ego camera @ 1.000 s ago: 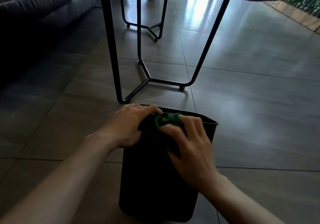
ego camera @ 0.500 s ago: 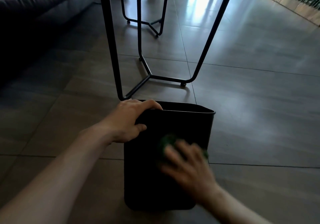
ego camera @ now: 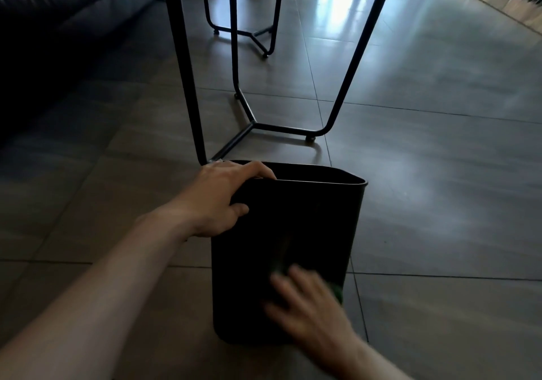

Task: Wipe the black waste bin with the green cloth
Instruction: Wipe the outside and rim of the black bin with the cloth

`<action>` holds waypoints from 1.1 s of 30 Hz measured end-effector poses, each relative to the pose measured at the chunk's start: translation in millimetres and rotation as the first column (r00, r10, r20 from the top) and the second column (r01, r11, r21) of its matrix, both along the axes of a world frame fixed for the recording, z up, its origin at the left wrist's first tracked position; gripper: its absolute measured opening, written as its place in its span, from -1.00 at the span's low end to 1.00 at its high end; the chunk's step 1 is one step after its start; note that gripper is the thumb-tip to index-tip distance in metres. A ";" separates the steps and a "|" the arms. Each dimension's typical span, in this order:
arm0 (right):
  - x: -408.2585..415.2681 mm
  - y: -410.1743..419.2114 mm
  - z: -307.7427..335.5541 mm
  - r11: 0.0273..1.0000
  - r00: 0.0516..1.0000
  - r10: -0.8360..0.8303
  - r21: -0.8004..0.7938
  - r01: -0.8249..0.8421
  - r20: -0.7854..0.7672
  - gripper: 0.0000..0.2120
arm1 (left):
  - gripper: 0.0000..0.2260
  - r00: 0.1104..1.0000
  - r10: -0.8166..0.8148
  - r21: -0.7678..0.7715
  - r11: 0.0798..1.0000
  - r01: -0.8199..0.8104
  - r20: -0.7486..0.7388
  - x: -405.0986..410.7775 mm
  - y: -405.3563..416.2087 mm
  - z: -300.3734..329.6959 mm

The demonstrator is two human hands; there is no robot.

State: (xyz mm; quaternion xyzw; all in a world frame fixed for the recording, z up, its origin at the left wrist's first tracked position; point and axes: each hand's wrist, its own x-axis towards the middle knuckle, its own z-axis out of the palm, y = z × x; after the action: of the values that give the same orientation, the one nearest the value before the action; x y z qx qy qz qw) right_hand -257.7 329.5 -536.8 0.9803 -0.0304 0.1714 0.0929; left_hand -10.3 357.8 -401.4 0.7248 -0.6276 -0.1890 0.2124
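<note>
I see the black waste bin standing upright on the tiled floor, just in front of a black metal table leg frame. My left hand grips the bin's near left rim corner, fingers hooked over the edge, thumb on the outer wall. My right hand, blurred, presses the green cloth flat against the bin's lower front wall; only a sliver of cloth shows beside the hand.
</note>
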 end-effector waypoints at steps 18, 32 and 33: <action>48.8 -34.0 27.5 0.947 0.882 -0.299 0.224 0.229 0.363 -0.65 | -0.44 0.999 -0.020 0.050 0.999 0.018 0.042 -2.6 -5.0 3.2; 34.3 -57.5 32.1 0.937 0.865 -0.289 0.305 0.168 0.411 -0.61 | -0.48 0.999 0.007 0.066 0.998 -0.010 0.045 -0.8 -8.1 3.5; 43.1 -65.9 39.3 0.904 0.809 -0.385 0.358 0.233 0.445 -0.60 | -0.47 0.999 0.008 0.068 0.998 -0.011 0.044 -0.4 -8.4 3.3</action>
State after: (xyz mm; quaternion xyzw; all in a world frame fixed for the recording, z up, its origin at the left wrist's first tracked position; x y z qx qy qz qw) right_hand -214.6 263.5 -497.5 0.8850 -0.2387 0.3984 -0.0340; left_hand -10.8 349.4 -398.1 0.7386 -0.6218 -0.1935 0.1744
